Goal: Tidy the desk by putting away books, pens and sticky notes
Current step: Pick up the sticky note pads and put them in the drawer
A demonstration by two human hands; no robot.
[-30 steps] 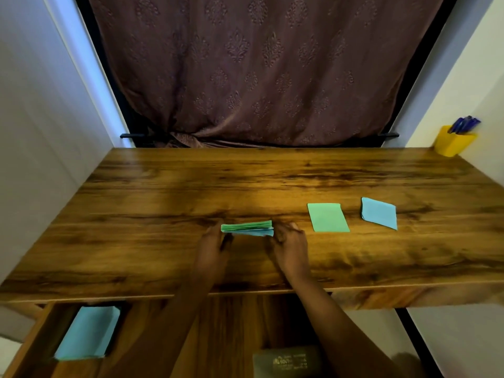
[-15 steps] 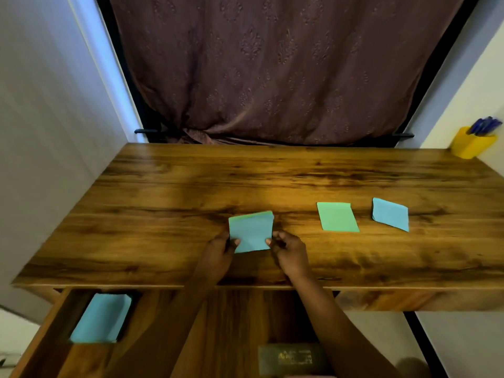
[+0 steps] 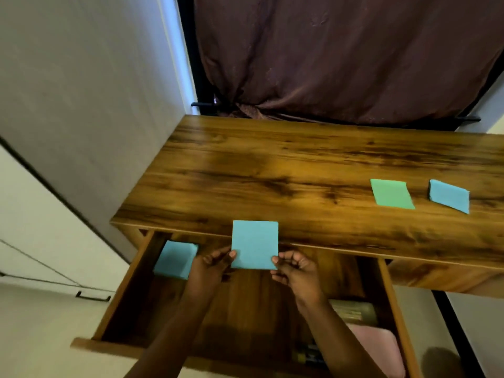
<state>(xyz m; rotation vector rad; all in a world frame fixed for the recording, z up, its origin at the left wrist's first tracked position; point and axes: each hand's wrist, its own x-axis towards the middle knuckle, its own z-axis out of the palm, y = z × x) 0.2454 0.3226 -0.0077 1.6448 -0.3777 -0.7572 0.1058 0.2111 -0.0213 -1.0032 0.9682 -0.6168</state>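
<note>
Head view: I see left hand (image 3: 210,264) and right hand (image 3: 297,271) pinching a pad (image 3: 255,244) between them, over the drawer (image 3: 128,285). A stored pad (image 3: 174,259) lies just left; green pad (image 3: 391,193) and blue pad (image 3: 450,196) wait far right on the desk (image 3: 272,173).

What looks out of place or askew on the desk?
Two sticky note pads lie loose on the right side of the desk: a green pad and a blue pad, the blue one turned askew to the desk edge. Nothing looks spilled or damaged.
</note>
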